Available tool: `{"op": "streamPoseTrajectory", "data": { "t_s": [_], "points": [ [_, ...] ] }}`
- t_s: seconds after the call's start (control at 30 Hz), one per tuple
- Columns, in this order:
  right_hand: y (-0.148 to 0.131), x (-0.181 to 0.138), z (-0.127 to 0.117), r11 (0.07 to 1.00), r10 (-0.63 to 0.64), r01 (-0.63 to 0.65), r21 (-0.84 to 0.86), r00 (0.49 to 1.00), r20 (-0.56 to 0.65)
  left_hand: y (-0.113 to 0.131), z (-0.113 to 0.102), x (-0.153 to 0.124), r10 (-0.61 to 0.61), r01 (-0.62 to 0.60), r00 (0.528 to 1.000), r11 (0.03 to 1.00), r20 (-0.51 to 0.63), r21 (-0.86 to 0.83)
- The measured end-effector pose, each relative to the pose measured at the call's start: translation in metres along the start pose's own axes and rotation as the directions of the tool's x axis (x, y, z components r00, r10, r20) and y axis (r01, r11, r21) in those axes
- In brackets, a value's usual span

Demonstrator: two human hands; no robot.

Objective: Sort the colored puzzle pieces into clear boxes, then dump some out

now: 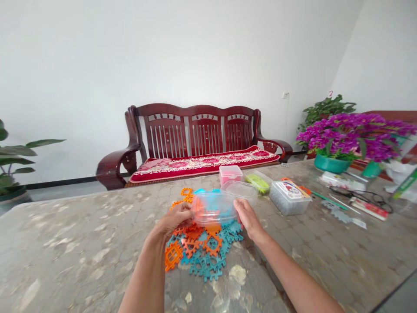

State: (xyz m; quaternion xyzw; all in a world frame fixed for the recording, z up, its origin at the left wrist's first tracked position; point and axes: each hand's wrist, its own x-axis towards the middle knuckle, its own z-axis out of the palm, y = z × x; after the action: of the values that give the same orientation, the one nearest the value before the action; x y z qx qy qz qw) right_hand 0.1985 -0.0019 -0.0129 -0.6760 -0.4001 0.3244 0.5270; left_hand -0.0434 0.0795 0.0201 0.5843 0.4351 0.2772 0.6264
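My left hand [174, 219] and my right hand [247, 216] grip the two ends of a clear plastic box [213, 208] and hold it just above the marble table [81, 243]. Under the box lies a heap of flat orange and teal interlocking pieces [202, 250]. More orange pieces [186, 194] lie just beyond the box. A clear lid [240, 188] rests behind my right hand.
Behind the box stand a pink tub [230, 174], a tub with green pieces [258, 180] and a lidded box with a label [289, 197]. Purple flowers in a teal pot [332, 163], glasses and pens sit at the right. A wooden bench [195, 143] stands past the table.
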Motion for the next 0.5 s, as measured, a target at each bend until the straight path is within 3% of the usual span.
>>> {"op": "streamPoseTrajectory", "data": {
  "t_s": [0.37,0.5],
  "points": [
    [0.019,0.010,0.005,0.981,-0.191,0.194,0.022,0.977,-0.094,0.000,0.003,0.007,0.000,0.000,1.000,1.000,0.006,-0.007],
    [0.020,0.009,0.008,0.975,-0.211,0.216,0.056,0.974,-0.078,-0.004,0.012,0.020,0.059,-0.057,0.991,0.998,-0.118,0.023]
  ]
}}
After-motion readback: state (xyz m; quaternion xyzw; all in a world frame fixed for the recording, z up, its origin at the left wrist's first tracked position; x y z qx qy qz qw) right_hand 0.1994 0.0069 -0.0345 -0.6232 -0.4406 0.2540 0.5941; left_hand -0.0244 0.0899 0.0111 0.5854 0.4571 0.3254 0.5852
